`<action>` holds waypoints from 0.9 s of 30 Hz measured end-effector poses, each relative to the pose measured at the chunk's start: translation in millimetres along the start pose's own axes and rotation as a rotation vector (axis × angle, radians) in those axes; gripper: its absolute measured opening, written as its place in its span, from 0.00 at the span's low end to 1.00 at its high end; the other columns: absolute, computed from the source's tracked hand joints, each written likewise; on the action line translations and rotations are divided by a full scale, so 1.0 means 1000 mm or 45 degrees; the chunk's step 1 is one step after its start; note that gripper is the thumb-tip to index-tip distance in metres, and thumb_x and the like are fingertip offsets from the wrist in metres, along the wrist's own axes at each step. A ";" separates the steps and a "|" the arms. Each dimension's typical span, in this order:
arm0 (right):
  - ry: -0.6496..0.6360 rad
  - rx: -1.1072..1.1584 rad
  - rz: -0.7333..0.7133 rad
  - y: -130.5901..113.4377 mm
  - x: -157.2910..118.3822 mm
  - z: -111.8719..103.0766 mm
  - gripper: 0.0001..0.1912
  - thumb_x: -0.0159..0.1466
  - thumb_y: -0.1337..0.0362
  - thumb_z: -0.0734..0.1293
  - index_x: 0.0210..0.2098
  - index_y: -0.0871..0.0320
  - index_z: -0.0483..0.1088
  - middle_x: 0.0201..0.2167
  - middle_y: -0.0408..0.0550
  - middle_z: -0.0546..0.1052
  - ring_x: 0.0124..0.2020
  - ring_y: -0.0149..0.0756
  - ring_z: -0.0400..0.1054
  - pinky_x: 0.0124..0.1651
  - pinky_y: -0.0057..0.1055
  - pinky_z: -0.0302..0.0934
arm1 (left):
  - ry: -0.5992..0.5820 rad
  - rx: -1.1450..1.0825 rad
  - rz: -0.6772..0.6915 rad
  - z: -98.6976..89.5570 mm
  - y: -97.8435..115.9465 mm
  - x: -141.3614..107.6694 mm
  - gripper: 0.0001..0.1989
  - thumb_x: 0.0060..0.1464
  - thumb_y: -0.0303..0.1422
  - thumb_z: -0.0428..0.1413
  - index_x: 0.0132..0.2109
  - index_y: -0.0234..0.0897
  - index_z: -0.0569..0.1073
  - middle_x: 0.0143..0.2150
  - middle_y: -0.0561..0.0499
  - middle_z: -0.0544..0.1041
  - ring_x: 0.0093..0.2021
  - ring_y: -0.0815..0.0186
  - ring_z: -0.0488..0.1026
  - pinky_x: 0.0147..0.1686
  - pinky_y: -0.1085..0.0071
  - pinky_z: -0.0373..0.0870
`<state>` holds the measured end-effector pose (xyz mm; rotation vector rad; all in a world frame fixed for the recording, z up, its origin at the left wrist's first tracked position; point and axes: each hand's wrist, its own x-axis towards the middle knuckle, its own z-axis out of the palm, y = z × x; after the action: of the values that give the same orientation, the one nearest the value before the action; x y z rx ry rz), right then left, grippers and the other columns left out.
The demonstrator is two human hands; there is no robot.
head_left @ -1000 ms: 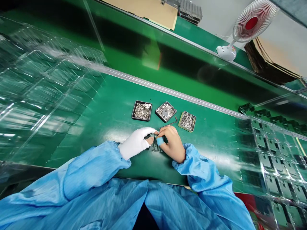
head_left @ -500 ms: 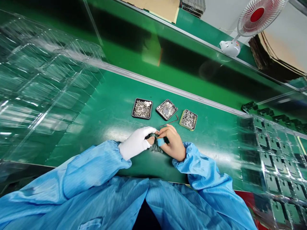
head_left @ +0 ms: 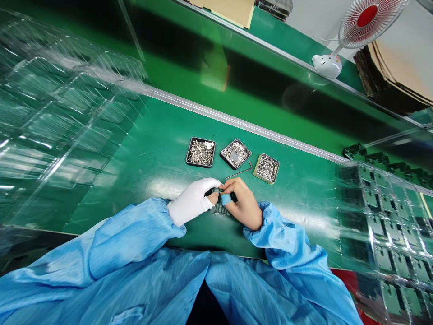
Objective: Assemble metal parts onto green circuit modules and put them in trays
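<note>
Your left hand (head_left: 191, 203), in a white glove that leaves the thumb and at least one fingertip bare, pinches the left side of a small green part (head_left: 221, 208) between thumb and fingers. Your right hand (head_left: 245, 203), with blue tape (head_left: 226, 199) around the thumb, closes on the part's right side, its thumb and fingers bent in close to your left fingertips. The part sits between your two hands, low over the surface (head_left: 162, 153); your fingers cover its upper end, and you cannot tell from here whether it touches the surface.

Just beyond your right fingers lies an L-shaped metal key (head_left: 239, 172), its bent end pointing away from you. Past it, three small dishes stand in a row: a black left dish (head_left: 199, 165) and a dark middle dish (head_left: 227, 160), both with shiny metal pieces, and a yellowish-edged right dish (head_left: 264, 180) with more of them. A flat grey piece (head_left: 234, 155) lies in the middle one.

Farther out, see-through trays (head_left: 54, 126) spread to your left, and a see-through tray (head_left: 370, 225) with rows of green parts (head_left: 392, 298) stands to your right. Up on the shelf (head_left: 270, 34) is a white fan (head_left: 353, 29) with a red centre.
</note>
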<state>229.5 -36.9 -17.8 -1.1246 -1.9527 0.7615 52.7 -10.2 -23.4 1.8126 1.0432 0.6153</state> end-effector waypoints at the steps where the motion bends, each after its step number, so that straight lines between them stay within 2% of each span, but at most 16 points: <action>1: 0.000 0.017 0.015 0.000 0.000 0.000 0.05 0.61 0.71 0.61 0.33 0.55 0.61 0.36 0.48 0.69 0.42 0.37 0.66 0.45 0.37 0.63 | 0.000 -0.015 -0.017 0.000 0.000 0.000 0.13 0.54 0.37 0.47 0.41 0.35 0.71 0.42 0.47 0.77 0.44 0.61 0.73 0.46 0.67 0.69; 5: -0.045 0.339 0.157 0.000 0.000 0.001 0.02 0.64 0.67 0.61 0.36 0.55 0.62 0.40 0.49 0.69 0.44 0.36 0.66 0.49 0.37 0.62 | -0.010 -0.112 -0.118 0.003 0.003 0.003 0.13 0.55 0.41 0.46 0.39 0.37 0.68 0.38 0.50 0.76 0.40 0.62 0.73 0.41 0.67 0.69; 8: -0.080 0.641 0.340 0.002 0.000 0.003 0.05 0.66 0.60 0.62 0.39 0.55 0.62 0.42 0.48 0.69 0.46 0.35 0.66 0.51 0.36 0.62 | 0.027 -0.111 -0.131 0.006 0.006 0.005 0.11 0.52 0.38 0.48 0.41 0.37 0.65 0.38 0.50 0.74 0.40 0.62 0.71 0.41 0.67 0.69; 13: -0.081 0.698 0.431 0.013 -0.002 0.003 0.12 0.64 0.53 0.64 0.40 0.54 0.62 0.41 0.47 0.69 0.45 0.35 0.66 0.52 0.36 0.61 | 0.161 0.221 -0.045 0.004 0.010 0.005 0.11 0.46 0.31 0.50 0.40 0.37 0.64 0.38 0.49 0.72 0.39 0.61 0.70 0.42 0.63 0.68; 15: -0.007 0.653 0.426 0.015 -0.008 0.000 0.15 0.65 0.51 0.62 0.44 0.54 0.61 0.45 0.50 0.69 0.48 0.37 0.66 0.54 0.38 0.60 | 0.294 0.275 0.030 -0.002 0.011 0.002 0.12 0.48 0.32 0.50 0.42 0.37 0.65 0.40 0.47 0.72 0.42 0.60 0.71 0.45 0.62 0.68; 17: 0.018 0.487 0.309 0.012 -0.018 -0.003 0.20 0.65 0.48 0.60 0.49 0.54 0.60 0.50 0.53 0.68 0.53 0.41 0.63 0.58 0.43 0.57 | 0.433 0.259 0.082 -0.013 0.011 -0.003 0.12 0.51 0.34 0.49 0.43 0.37 0.65 0.41 0.47 0.73 0.43 0.60 0.72 0.46 0.64 0.69; 20: -0.139 0.056 0.024 0.005 -0.030 -0.002 0.30 0.58 0.47 0.67 0.54 0.55 0.58 0.53 0.57 0.66 0.56 0.47 0.61 0.62 0.51 0.49 | 0.527 0.289 0.125 -0.030 0.007 -0.010 0.12 0.52 0.37 0.49 0.43 0.38 0.67 0.39 0.49 0.76 0.41 0.61 0.75 0.43 0.67 0.72; 21: -0.160 -0.041 -0.031 0.005 -0.030 -0.004 0.31 0.57 0.49 0.68 0.54 0.56 0.58 0.53 0.57 0.67 0.55 0.46 0.62 0.62 0.50 0.51 | 0.549 0.320 0.144 -0.035 0.004 -0.011 0.12 0.52 0.38 0.49 0.42 0.39 0.68 0.38 0.50 0.77 0.40 0.61 0.75 0.41 0.67 0.73; 22: -0.141 -0.101 -0.044 0.007 -0.026 -0.010 0.31 0.57 0.51 0.69 0.54 0.56 0.58 0.52 0.56 0.68 0.54 0.46 0.63 0.60 0.48 0.54 | 0.563 0.348 0.161 -0.039 0.000 -0.012 0.11 0.53 0.39 0.50 0.41 0.39 0.69 0.39 0.50 0.77 0.40 0.60 0.76 0.40 0.67 0.73; 24: 0.042 -0.187 0.025 0.017 -0.010 -0.036 0.27 0.59 0.54 0.67 0.54 0.55 0.59 0.50 0.54 0.69 0.52 0.43 0.65 0.55 0.43 0.61 | 0.598 0.384 0.215 -0.045 -0.009 -0.013 0.11 0.53 0.40 0.50 0.40 0.41 0.70 0.39 0.51 0.78 0.38 0.60 0.77 0.38 0.68 0.74; 26: 0.316 -0.330 0.126 0.026 0.016 -0.080 0.19 0.64 0.55 0.61 0.52 0.54 0.61 0.47 0.52 0.71 0.48 0.41 0.68 0.51 0.41 0.65 | 0.607 0.397 0.265 -0.051 -0.013 -0.018 0.11 0.54 0.41 0.51 0.40 0.41 0.71 0.38 0.52 0.79 0.36 0.62 0.77 0.36 0.70 0.75; 27: 0.348 -0.433 0.117 0.031 0.032 -0.103 0.16 0.67 0.55 0.58 0.50 0.54 0.63 0.45 0.52 0.72 0.45 0.39 0.69 0.48 0.39 0.66 | 0.602 0.405 0.272 -0.054 -0.012 -0.022 0.11 0.54 0.41 0.51 0.41 0.42 0.71 0.38 0.53 0.80 0.36 0.63 0.78 0.36 0.72 0.75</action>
<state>317.5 17.7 24.1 -1.4452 -1.8466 0.3035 -4.7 -1.0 -9.6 2.1294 1.3246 1.0970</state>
